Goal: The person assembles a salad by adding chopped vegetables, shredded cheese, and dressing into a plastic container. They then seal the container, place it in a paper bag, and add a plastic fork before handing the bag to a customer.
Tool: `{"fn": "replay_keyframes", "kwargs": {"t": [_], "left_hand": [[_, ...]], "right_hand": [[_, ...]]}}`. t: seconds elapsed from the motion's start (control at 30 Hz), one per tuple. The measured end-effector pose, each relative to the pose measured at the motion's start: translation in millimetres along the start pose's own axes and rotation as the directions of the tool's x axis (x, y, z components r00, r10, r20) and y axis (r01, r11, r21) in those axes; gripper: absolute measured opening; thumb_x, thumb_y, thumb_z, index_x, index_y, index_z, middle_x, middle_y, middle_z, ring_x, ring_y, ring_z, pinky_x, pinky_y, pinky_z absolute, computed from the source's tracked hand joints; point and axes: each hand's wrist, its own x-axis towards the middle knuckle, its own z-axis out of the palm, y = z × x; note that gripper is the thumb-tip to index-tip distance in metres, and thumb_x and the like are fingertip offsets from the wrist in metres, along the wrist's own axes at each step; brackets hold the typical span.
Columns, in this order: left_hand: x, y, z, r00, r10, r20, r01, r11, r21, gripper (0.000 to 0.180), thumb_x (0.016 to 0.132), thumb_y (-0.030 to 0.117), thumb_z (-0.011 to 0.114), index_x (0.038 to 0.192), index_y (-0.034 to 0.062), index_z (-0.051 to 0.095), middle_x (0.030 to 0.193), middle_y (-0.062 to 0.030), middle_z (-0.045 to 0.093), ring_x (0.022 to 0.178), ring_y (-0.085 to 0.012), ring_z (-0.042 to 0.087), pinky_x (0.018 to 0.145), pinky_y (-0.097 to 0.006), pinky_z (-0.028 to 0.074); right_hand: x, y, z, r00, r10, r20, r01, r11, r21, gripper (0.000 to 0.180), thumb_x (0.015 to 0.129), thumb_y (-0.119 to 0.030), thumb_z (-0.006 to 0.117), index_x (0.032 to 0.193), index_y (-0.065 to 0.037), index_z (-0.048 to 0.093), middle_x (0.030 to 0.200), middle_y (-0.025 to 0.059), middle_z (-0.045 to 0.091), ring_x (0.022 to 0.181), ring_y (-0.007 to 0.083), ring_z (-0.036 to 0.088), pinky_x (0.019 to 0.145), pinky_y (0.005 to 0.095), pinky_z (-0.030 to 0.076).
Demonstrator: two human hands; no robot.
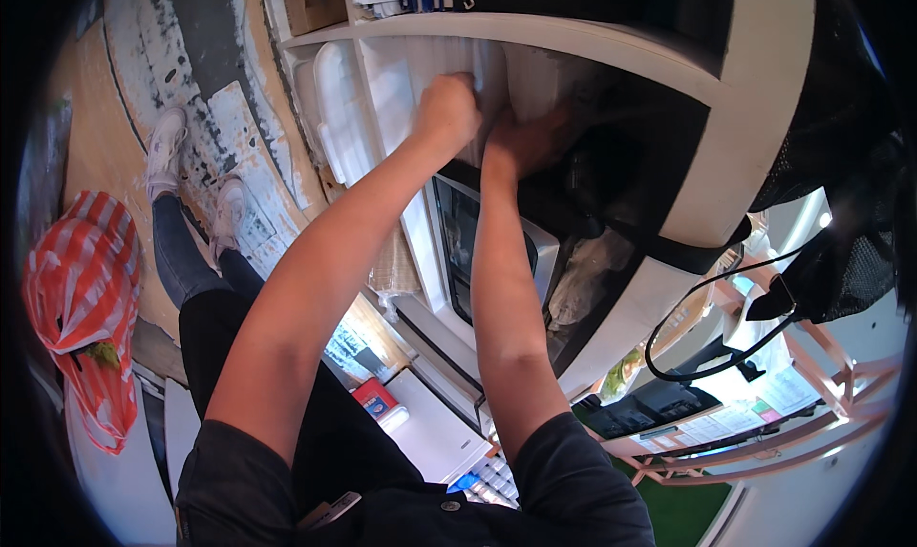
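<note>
Both my arms reach forward into a white shelf compartment [669, 64]. My left hand [447, 107] is clenched on the edge of a stack of white ribbed sheets [521, 74] standing in the compartment. My right hand [525, 138] lies just right of it, against the same stack and half in shadow, so its fingers are hard to make out. White plastic trays [344, 107] stand on edge to the left of the stack. Under the hands sits a silver microwave [468, 246] with a dark door.
A red-and-white striped bag [81, 299] hangs at the left. My feet in white sneakers [167, 146] stand on a worn floor. A black cable [688, 342] loops at the right by a dark bag [841, 251]. A red box [374, 399] and a keyboard [492, 475] lie below.
</note>
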Motion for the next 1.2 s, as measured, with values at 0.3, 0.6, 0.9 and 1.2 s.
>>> {"fn": "replay_keyframes", "kwargs": {"t": [0.3, 0.6, 0.9, 1.2], "left_hand": [[26, 29, -14, 0.953, 0.300, 0.043, -0.278, 0.808, 0.520, 0.012, 0.074, 0.013, 0.056, 0.081, 0.0059, 0.063, 0.074, -0.0127, 0.065, 0.070, -0.0320, 0.066, 0.057, -0.041, 0.054], [28, 27, -24, 0.965, 0.151, 0.216, -0.241, 0.835, 0.495, 0.022, 0.079, 0.008, 0.054, 0.096, 0.0027, 0.066, 0.091, -0.0149, 0.069, 0.085, -0.0287, 0.068, 0.068, -0.040, 0.055], [28, 6, -7, 0.936, 0.350, -0.044, -0.291, 0.838, 0.461, 0.017, 0.071, 0.012, 0.058, 0.085, 0.0053, 0.065, 0.072, -0.0140, 0.066, 0.069, -0.0304, 0.066, 0.054, -0.040, 0.052], [31, 13, -10, 0.962, 0.216, 0.167, -0.272, 0.806, 0.526, 0.030, 0.083, 0.012, 0.051, 0.111, 0.0049, 0.059, 0.086, -0.0142, 0.068, 0.080, -0.0271, 0.068, 0.063, -0.037, 0.055]], "right_hand": [[-8, 12, 13, 0.998, 0.022, 0.057, -0.018, 0.997, -0.071, 0.082, 0.078, -0.028, 0.069, 0.142, -0.004, 0.023, 0.137, 0.0243, 0.037, 0.127, 0.0417, 0.039, 0.099, 0.0535, 0.039], [-7, 10, 15, 1.000, -0.020, -0.005, 0.019, 0.996, -0.092, 0.081, 0.076, -0.027, 0.071, 0.140, -0.004, 0.027, 0.134, 0.0227, 0.042, 0.124, 0.0395, 0.043, 0.101, 0.0504, 0.034], [-4, 14, 21, 0.982, -0.144, -0.119, 0.133, 0.987, -0.093, 0.079, 0.073, -0.031, 0.073, 0.136, -0.004, 0.033, 0.129, 0.0215, 0.047, 0.117, 0.0401, 0.050, 0.098, 0.0492, 0.041], [-2, 9, 8, 0.992, -0.127, -0.024, 0.123, 0.987, -0.105, 0.073, 0.073, -0.025, 0.070, 0.135, -0.005, 0.036, 0.128, 0.0199, 0.047, 0.118, 0.0376, 0.049, 0.098, 0.0471, 0.042]]}}
